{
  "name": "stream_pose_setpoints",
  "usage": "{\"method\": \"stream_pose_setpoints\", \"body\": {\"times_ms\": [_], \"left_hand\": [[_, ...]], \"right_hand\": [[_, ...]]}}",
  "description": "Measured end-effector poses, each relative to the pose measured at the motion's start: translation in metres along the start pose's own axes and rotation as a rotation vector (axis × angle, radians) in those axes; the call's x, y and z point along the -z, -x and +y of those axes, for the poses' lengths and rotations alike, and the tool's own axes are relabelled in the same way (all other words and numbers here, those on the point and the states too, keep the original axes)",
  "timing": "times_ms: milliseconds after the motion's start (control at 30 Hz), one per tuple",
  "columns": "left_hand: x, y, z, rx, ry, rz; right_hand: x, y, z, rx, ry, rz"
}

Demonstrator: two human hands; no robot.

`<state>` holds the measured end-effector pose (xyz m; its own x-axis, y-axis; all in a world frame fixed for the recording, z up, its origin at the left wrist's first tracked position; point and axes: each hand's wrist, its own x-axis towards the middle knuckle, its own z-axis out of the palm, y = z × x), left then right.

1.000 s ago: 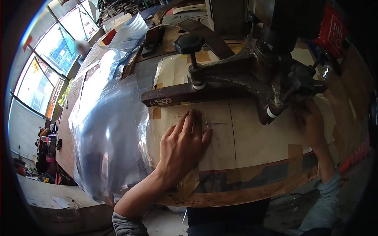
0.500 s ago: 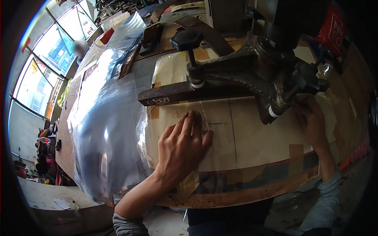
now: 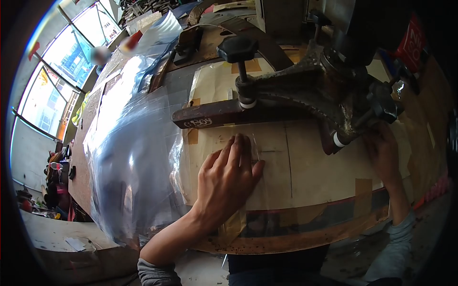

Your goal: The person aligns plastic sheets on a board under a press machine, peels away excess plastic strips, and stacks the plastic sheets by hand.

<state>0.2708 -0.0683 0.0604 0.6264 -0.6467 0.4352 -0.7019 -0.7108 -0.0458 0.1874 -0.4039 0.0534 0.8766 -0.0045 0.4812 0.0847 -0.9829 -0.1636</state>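
Note:
My left hand (image 3: 226,178) lies palm down with fingers stretched out on a clear plastic sheet (image 3: 267,190) over a pale, taped board (image 3: 315,176). Its fingertips point towards a dark metal bar (image 3: 229,117) with white lettering, a little way beyond them. My right hand (image 3: 384,155) reaches forward at the board's right side, beside the white-ringed end of a metal bracket (image 3: 336,138). Its fingers look extended, but shadow and the bracket's black knob (image 3: 381,100) partly hide their tips. The clear sheet's right part is hard to make out.
A stack of clear plastic sheets (image 3: 133,167) spreads left of the board. The heavy cast arm (image 3: 296,81) with black knobs hangs over the board's far half. A red NISO packet (image 3: 411,43) is at upper right. A blurred person (image 3: 100,57) is by the windows.
The view has shifted slightly, so the board and metal arm appear a little further right. Both hands keep nearly the same places on the board.

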Motion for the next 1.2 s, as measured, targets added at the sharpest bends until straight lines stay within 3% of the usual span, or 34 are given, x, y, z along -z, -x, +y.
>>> {"method": "stream_pose_setpoints", "body": {"times_ms": [300, 900, 1100, 1200], "left_hand": [[0.003, 0.0, 0.001, 0.032, 0.012, -0.054], [-0.002, 0.005, -0.006, -0.015, 0.03, 0.04], [-0.009, 0.005, -0.009, -0.053, 0.058, 0.021], [-0.012, 0.004, -0.014, -0.118, 0.063, 0.026]], "right_hand": [[0.003, -0.001, -0.001, 0.02, 0.024, -0.002], [-0.002, 0.002, -0.002, 0.022, 0.013, 0.068], [-0.002, 0.011, 0.001, 0.039, 0.097, 0.011], [0.006, 0.031, -0.015, -0.001, 0.203, -0.127]]}}
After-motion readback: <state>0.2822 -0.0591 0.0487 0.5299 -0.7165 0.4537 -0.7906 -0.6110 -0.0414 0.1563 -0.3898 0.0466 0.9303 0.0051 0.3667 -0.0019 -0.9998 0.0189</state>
